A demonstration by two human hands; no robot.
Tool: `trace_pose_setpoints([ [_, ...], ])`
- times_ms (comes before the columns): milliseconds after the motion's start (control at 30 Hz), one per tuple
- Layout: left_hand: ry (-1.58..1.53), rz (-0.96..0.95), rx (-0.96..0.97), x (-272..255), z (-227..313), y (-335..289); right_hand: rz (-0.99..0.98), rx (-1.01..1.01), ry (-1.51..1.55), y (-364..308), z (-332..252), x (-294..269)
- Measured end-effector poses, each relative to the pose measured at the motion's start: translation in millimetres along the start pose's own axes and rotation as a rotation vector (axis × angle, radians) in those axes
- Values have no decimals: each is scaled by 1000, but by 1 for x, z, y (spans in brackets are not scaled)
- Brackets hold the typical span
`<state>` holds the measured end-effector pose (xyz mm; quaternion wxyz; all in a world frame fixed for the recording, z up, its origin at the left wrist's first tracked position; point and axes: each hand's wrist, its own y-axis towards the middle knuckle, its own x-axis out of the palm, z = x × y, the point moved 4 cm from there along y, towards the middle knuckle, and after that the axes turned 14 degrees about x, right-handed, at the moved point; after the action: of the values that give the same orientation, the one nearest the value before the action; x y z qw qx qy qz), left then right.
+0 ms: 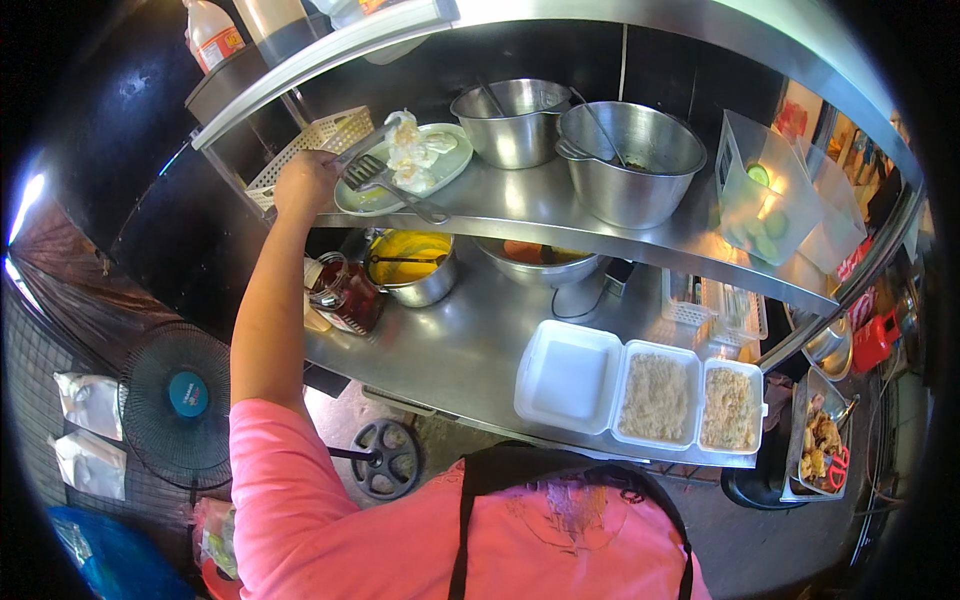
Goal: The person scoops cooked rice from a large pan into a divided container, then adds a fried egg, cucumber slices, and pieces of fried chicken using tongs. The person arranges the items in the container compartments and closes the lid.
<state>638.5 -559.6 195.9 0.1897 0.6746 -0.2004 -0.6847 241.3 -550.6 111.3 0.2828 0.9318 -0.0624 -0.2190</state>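
Note:
My left hand (305,186) is closed around the handle of a flat metal utensil (362,146), at the upper left by the raised shelf. The utensil's far end meets a crumpled white mass (412,150), perhaps fried egg; I cannot tell for sure. That mass is over a pale green oval plate (452,150). A metal fork (370,176) lies across the plate's near edge, its handle sticking out over the shelf rim. Beside my hand stands a cream perforated basket (340,130). My right hand is not in view.
Two steel pots (630,170) and clear bins with cucumber slices (765,225) share the shelf. Below are a bowl of yellow sauce (412,262), a dark red jar (345,290) and foam boxes with rice (655,400). A fan (185,400) stands at left.

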Motion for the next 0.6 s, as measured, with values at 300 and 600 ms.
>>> trace_pose_setpoints([
  [300,-7,153,77,-51,16,-7,-552,740,-229,-394,253,-31],
  [600,-312,-64,182,-127,74,-116,-754,1297,-508,-701,319,-111],
])
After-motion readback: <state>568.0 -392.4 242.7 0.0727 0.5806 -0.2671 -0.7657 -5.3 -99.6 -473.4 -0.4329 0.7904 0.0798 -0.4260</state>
